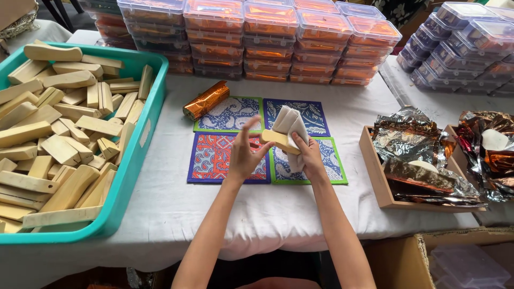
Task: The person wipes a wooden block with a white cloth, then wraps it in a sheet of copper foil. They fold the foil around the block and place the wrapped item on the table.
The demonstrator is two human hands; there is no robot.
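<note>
My right hand [309,154] holds a pale wooden piece [277,140] partly wrapped in a white cloth or paper [289,122], lifted above several patterned square mats [214,158]. My left hand [243,152] is beside it with fingers spread, its fingertips touching the near end of the wooden piece. A roll wrapped in orange-copper foil [205,100] lies on the upper-left mat.
A teal bin [136,155] full of wooden pieces stands at the left. Stacks of clear lidded boxes [267,40] line the back and right. A wooden tray [379,182] with crumpled silver and copper foil sits at the right. A cardboard box [407,257] is below right.
</note>
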